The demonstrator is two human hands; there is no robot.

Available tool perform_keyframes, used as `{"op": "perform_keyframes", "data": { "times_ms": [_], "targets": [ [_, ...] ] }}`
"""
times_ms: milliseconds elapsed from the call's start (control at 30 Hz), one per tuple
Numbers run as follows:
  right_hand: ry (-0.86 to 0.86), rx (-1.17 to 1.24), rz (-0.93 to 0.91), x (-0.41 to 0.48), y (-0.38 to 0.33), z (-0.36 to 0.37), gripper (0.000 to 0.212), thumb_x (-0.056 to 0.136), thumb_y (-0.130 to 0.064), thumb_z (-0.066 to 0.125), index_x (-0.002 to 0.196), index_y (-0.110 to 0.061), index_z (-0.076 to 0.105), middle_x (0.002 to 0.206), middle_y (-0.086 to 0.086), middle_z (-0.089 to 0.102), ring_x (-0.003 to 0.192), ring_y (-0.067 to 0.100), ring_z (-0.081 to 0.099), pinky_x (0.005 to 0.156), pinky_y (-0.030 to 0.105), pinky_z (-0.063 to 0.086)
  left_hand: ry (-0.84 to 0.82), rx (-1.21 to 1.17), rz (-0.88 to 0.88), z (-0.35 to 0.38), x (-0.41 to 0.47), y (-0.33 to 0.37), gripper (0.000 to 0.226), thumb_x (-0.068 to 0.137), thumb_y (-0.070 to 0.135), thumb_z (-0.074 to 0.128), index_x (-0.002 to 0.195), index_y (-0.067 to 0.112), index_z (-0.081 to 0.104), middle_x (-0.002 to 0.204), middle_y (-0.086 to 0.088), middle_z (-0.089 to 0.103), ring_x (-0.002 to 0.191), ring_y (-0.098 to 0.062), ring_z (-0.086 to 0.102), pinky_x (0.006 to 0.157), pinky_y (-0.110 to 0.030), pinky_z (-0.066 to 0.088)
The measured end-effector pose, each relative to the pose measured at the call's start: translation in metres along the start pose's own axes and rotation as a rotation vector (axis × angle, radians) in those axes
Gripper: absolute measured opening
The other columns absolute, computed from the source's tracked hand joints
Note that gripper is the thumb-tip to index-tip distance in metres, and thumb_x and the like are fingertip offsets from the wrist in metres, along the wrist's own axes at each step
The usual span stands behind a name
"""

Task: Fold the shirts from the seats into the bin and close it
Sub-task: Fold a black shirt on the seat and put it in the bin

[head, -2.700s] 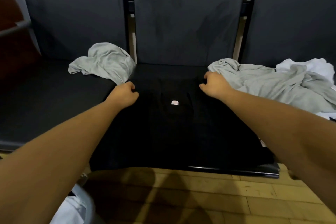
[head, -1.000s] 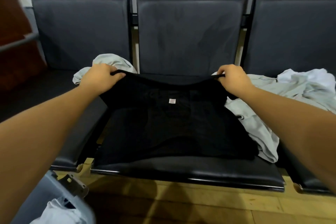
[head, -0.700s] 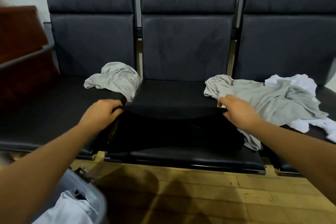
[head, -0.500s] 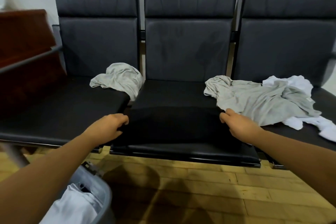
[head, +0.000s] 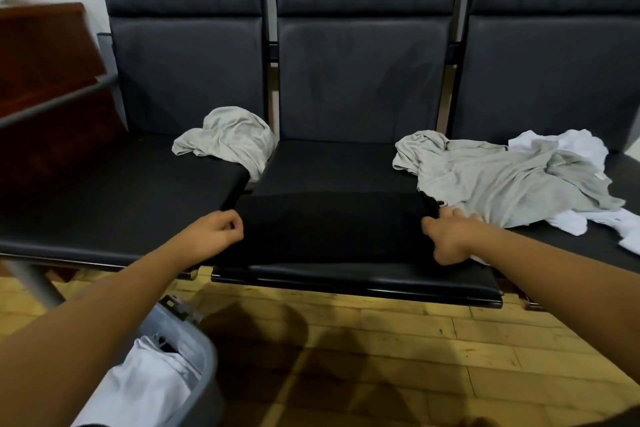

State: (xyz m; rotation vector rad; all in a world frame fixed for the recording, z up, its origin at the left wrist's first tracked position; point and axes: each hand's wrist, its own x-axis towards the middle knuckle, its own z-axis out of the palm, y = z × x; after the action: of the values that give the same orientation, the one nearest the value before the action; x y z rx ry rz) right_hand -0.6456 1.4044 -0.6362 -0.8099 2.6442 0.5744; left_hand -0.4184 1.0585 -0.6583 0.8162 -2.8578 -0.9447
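A black shirt (head: 332, 225) lies folded in half on the front of the middle seat (head: 332, 166). My left hand (head: 218, 230) pinches its left edge with curled fingers. My right hand (head: 450, 236) grips its right edge, fingers curled down over the cloth. A crumpled grey shirt (head: 228, 139) sits at the back of the left seat. Another grey shirt (head: 502, 177) is spread over a white shirt (head: 568, 146) on the right seat. The grey bin (head: 204, 350) stands open on the floor at lower left, with white cloth (head: 145, 385) inside.
Three black padded seats with high backs stand in a row against the wall. A dark red wooden piece (head: 48, 87) and a grey rail (head: 52, 104) are at the left. The floor (head: 398, 357) is yellowish wood planks.
Both hands lifted the shirt's far edge and pulled it toward me, folding the black shirt in half. The view drew back, showing more of the seats and bin.
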Motion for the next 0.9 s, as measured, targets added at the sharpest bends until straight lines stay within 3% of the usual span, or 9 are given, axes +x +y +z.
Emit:
{"op": "perform_keyframes", "data": {
  "times_ms": [67, 167, 300, 400, 500, 633, 733, 833, 900],
  "targets": [
    [0.122, 0.188, -0.06, 0.0, -0.023, -0.008, 0.055, 0.089, -0.035, 0.056, 0.139, -0.02, 0.04, 0.144, 0.013, 0.034, 0.136, 0.035, 0.034, 0.11, 0.048, 0.031, 0.189, 0.005, -0.139, 0.01, 0.011, 0.002, 0.031, 0.097, 0.041, 0.058, 0.106, 0.011, 0.058, 0.107, -0.011, 0.06, 0.089, -0.022, 0.059, 0.07, -0.034, 0.042],
    [0.466, 0.467, -0.146, 0.002, -0.062, -0.002, 0.049, 0.095, -0.043, 0.052, 0.133, -0.012, 0.047, 0.134, 0.014, 0.046, 0.127, 0.035, 0.046, 0.104, 0.046, 0.042, 0.234, -0.062, -0.328, 0.022, 0.024, 0.008, 0.069, 0.092, 0.053, 0.062, 0.134, 0.001, 0.044, 0.135, -0.021, 0.048, 0.117, -0.035, 0.054, 0.09, -0.042, 0.047],
    [0.393, 0.551, -0.212, 0.017, -0.095, 0.011, 0.072, 0.099, -0.059, 0.039, 0.154, -0.015, 0.026, 0.162, 0.016, 0.019, 0.149, 0.033, 0.021, 0.12, 0.046, 0.025, 0.164, -0.159, -0.422, 0.03, 0.035, 0.016, 0.102, 0.068, 0.07, 0.075, 0.135, -0.001, 0.046, 0.138, -0.023, 0.05, 0.123, -0.039, 0.052, 0.101, -0.046, 0.048],
    [0.286, 0.466, -0.224, 0.029, -0.098, 0.024, 0.076, 0.097, -0.069, 0.024, 0.159, -0.026, 0.01, 0.167, 0.01, -0.002, 0.154, 0.029, -0.002, 0.124, 0.051, 0.004, 0.149, 0.074, -0.457, 0.035, 0.04, 0.016, 0.084, 0.076, 0.065, 0.074, 0.125, 0.0, 0.053, 0.136, -0.023, 0.051, 0.128, -0.039, 0.046, 0.108, -0.046, 0.04],
    [0.244, 0.41, -0.211, 0.036, -0.09, 0.036, 0.072, 0.096, -0.072, 0.015, 0.158, -0.036, 0.008, 0.167, 0.0, -0.008, 0.153, 0.028, -0.012, 0.121, 0.056, -0.009, 0.096, 0.047, -0.485, 0.034, 0.04, 0.012, 0.072, 0.074, 0.065, 0.076, 0.108, 0.004, 0.059, 0.122, -0.02, 0.062, 0.117, -0.037, 0.055, 0.105, -0.046, 0.045],
    [0.234, 0.401, -0.207, 0.038, -0.084, 0.041, 0.07, 0.095, -0.072, 0.011, 0.158, -0.039, 0.006, 0.167, -0.004, -0.012, 0.152, 0.027, -0.017, 0.12, 0.056, -0.012, 0.135, 0.099, -0.468, 0.034, 0.037, 0.015, 0.074, 0.076, 0.06, 0.078, 0.114, -0.001, 0.059, 0.12, -0.024, 0.06, 0.113, -0.038, 0.057, 0.096, -0.044, 0.049],
    [0.233, 0.389, -0.207, 0.038, -0.084, 0.042, 0.07, 0.096, -0.071, 0.01, 0.158, -0.039, 0.004, 0.166, -0.004, -0.014, 0.152, 0.027, -0.018, 0.119, 0.056, -0.013, 0.1, 0.005, -0.412, 0.034, 0.035, 0.021, 0.047, 0.081, 0.045, 0.08, 0.084, 0.003, 0.058, 0.087, -0.015, 0.062, 0.076, -0.026, 0.059, 0.071, -0.038, 0.049],
    [0.23, 0.389, -0.207, 0.038, -0.084, 0.042, 0.07, 0.096, -0.071, 0.012, 0.158, -0.038, 0.005, 0.166, -0.003, -0.013, 0.152, 0.027, -0.018, 0.119, 0.057, -0.013, 0.132, -0.037, -0.413, 0.028, 0.031, 0.023, 0.033, 0.087, 0.033, 0.076, 0.085, 0.003, 0.06, 0.085, -0.012, 0.062, 0.077, -0.026, 0.06, 0.07, -0.038, 0.049],
    [0.219, 0.396, -0.211, 0.038, -0.085, 0.041, 0.07, 0.096, -0.071, 0.013, 0.158, -0.038, 0.005, 0.166, -0.002, -0.013, 0.152, 0.028, -0.018, 0.119, 0.058, -0.012, 0.136, -0.273, -0.456, 0.022, 0.025, 0.027, 0.024, 0.09, 0.021, 0.073, 0.095, 0.002, 0.06, 0.09, -0.013, 0.062, 0.078, -0.026, 0.061, 0.066, -0.037, 0.051]
  ]
}}
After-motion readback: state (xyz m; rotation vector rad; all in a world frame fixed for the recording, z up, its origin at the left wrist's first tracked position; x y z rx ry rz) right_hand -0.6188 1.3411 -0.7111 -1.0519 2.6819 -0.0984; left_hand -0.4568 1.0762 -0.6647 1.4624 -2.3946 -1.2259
